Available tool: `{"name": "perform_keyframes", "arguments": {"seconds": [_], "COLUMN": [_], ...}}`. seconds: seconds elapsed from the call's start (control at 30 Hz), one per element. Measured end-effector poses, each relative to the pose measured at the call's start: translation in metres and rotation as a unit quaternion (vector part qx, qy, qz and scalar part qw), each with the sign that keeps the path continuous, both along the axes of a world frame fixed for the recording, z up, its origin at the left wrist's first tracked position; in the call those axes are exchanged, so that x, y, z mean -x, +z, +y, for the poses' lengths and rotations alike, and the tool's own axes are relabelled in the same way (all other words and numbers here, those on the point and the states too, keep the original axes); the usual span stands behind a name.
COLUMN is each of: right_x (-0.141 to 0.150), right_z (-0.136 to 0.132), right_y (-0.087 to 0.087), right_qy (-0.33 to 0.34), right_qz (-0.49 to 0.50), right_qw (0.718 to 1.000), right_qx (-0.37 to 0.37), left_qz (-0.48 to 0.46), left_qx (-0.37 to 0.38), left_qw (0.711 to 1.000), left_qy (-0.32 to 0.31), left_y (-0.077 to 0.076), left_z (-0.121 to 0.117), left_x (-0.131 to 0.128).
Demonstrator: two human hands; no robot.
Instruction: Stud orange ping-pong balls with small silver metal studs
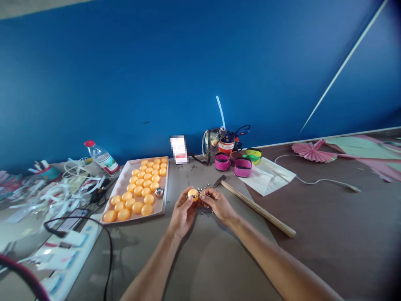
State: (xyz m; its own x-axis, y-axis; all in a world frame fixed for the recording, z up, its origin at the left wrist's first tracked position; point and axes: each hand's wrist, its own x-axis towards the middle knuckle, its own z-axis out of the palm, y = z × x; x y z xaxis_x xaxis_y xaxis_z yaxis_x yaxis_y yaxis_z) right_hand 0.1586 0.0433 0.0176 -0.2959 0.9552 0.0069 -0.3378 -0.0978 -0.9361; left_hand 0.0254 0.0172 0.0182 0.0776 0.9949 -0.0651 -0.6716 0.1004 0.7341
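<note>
My left hand [182, 213] is closed round an orange ball [193, 194], holding it up at the fingertips. My right hand [216, 203] is pinched together right beside the ball, touching it; what its fingers hold is too small to make out. Small shiny metal beads [205, 189] lie scattered on the table under and behind both hands. Left of my hands a pale tray [165, 200] carries several rows of the same orange balls [141, 191] and a small metal cup [159, 192].
A wooden-handled hammer [255, 207] lies just right of my hands. Pink round pouches [242, 167], a jar and cables stand at the blue wall. A water bottle [102, 159], white strips, a black cable [108, 246] and a power strip are at left. White paper and pink fans lie right.
</note>
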Motion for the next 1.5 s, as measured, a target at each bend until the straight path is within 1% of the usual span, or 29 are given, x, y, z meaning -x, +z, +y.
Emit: {"name": "perform_keyframes", "arguments": {"seconds": [0.17, 0.5, 0.97, 1.2, 1.5], "right_x": [0.0016, 0.0004, -0.0013, -0.0018, -0.0014], "right_z": [0.0009, 0.0001, 0.0003, 0.0009, 0.0006], "right_y": [-0.0024, -0.0024, 0.0004, -0.0015, -0.0015], "right_qy": [0.003, 0.005, 0.017, 0.026, 0.021], "right_qz": [-0.003, -0.041, -0.064, -0.062, -0.051], "right_qw": [1.000, 0.999, 0.997, 0.997, 0.998], "right_qx": [-0.012, -0.025, -0.030, -0.034, -0.024], "left_qz": [0.002, 0.008, 0.009, 0.013, 0.021], "left_qx": [-0.004, -0.006, -0.004, -0.009, -0.001], "left_qw": [1.000, 1.000, 1.000, 1.000, 1.000], "left_qy": [0.003, 0.007, -0.002, -0.003, 0.002], "left_y": [-0.0039, -0.0029, -0.0020, -0.0012, 0.0003], "left_z": [0.0002, -0.0005, -0.0015, -0.0021, -0.0027], "left_x": [-0.0003, -0.0034, -0.0034, -0.0050, -0.0046]}}
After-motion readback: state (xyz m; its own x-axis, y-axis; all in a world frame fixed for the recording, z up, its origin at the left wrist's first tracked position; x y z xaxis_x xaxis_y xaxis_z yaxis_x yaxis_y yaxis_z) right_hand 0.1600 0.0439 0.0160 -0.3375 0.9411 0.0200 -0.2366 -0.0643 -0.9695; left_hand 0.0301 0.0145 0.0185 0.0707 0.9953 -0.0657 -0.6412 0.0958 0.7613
